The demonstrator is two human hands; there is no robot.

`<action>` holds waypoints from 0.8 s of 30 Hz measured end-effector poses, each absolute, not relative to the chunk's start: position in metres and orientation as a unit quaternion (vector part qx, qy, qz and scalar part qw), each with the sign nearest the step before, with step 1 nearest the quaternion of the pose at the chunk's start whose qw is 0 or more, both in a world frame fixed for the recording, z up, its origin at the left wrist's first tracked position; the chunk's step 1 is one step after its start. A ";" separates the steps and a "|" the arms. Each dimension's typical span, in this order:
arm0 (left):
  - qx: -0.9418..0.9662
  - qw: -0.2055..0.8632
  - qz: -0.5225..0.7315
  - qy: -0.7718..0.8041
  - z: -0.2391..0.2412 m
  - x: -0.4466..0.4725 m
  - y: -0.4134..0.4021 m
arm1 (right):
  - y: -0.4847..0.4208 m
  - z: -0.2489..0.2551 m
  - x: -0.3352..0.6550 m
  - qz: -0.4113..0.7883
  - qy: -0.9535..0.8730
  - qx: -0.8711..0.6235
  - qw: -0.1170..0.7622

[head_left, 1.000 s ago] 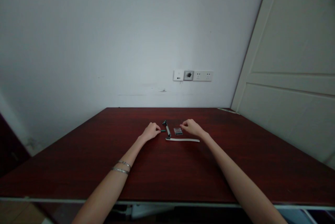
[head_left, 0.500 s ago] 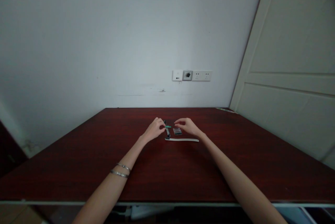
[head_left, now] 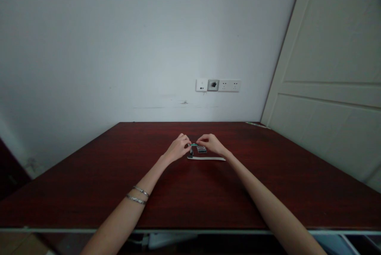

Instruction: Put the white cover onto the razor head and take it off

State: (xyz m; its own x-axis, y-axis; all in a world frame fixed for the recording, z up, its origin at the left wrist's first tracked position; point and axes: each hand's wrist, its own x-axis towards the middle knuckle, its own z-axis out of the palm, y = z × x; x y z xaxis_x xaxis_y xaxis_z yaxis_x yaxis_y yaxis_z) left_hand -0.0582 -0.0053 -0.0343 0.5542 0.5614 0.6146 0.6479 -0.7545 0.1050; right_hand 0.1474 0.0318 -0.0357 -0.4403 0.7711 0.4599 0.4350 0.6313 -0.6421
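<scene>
Dark red wood-grain desk [head_left: 190,195]: smooth, faint sheen. Two thin silver metal bangles [head_left: 138,194]: shiny. Long white plastic strip [head_left: 208,158]: matt

Dark table [head_left: 208,191] bears white strip [head_left: 206,158], perhaps case [head_left: 201,149].

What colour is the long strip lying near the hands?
White; the strip shows best in the head view.

Probably an office: bare desk [head_left: 190,191], wall sockets [head_left: 218,85], door [head_left: 330,88]
</scene>
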 end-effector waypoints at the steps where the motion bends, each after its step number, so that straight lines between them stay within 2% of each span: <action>1: -0.882 0.068 -0.319 -0.341 -0.034 -0.057 -0.006 | 0.033 -0.036 0.147 0.228 -0.815 -0.374 0.380; 7: -0.894 0.077 -0.290 -0.332 -0.034 -0.051 -0.012 | 0.034 -0.038 0.145 0.301 -0.807 -0.382 0.335; 13: -0.902 0.081 -0.268 -0.328 -0.034 -0.048 -0.015 | 0.032 -0.036 0.148 0.324 -0.825 -0.362 0.289; 19: -0.906 0.095 -0.250 -0.329 -0.037 -0.046 -0.016 | 0.040 -0.036 0.151 0.313 -0.841 -0.356 0.260; 24: -0.870 0.039 -0.284 -0.402 -0.043 -0.043 -0.003 | 0.060 -0.037 0.162 0.234 -0.843 -0.400 0.273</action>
State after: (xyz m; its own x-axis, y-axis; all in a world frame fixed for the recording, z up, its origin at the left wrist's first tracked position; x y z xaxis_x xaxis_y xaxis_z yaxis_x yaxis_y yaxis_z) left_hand -0.0428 -0.0033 -0.0427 0.5156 0.6768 0.5254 0.7216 -0.6737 0.1596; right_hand 0.1620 0.0601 -0.0374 -0.5319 0.8015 0.2733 0.5464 0.5714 -0.6123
